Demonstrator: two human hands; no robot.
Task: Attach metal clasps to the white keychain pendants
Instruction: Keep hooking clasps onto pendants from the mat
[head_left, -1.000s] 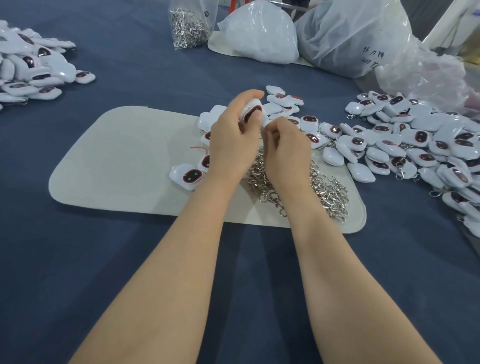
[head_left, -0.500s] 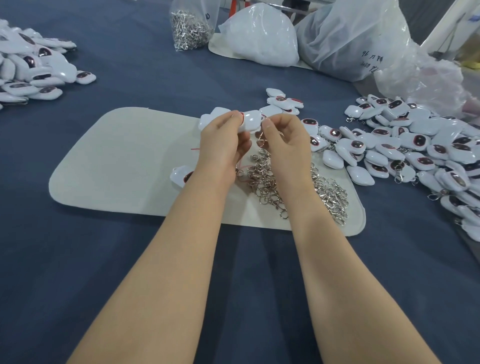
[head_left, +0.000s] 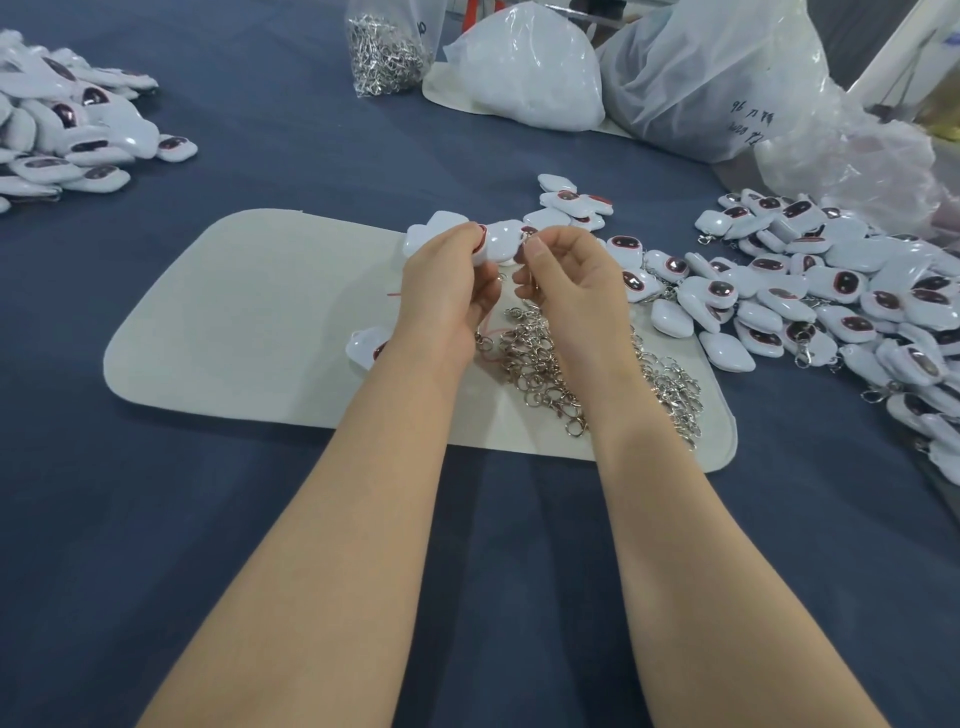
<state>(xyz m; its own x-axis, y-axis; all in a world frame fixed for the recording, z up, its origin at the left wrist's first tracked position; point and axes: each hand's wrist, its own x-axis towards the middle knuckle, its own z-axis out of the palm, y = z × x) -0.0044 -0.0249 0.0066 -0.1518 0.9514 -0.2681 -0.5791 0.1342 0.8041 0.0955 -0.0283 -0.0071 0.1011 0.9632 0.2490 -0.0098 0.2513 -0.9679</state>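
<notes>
Dark blue cloth covers the desk (head_left: 249, 545), and a pale beige mat (head_left: 249, 322) lies on it in front of the person. Above the far edge of the mat, the left hand (head_left: 447, 291) grips a white pendant (head_left: 501, 244), with its fingers curled over the top and the thumb under it. The right hand (head_left: 576, 280) is just beside it. Its thumb and forefinger are pinched narrow on a metal clasp (head_left: 530, 280) at the pendant's right edge; how the clasp meets the pendant is too small to tell.

Under both hands a heap of loose clasps (head_left: 550, 364) lies on the right half of the mat. Another pendant (head_left: 363, 348) lies on the mat beside the left wrist, and a thin red thread (head_left: 395, 294) lies near the left hand.

To the right, a large spread of pendants (head_left: 841, 296) runs from the mat's edge across the cloth, some with clasps showing. A second pile of pendants (head_left: 62, 135) sits at far left. At the back stand a clear bag of clasps (head_left: 387, 52), a white bag (head_left: 530, 78) and a large translucent bag (head_left: 717, 78) with handwriting on it.
</notes>
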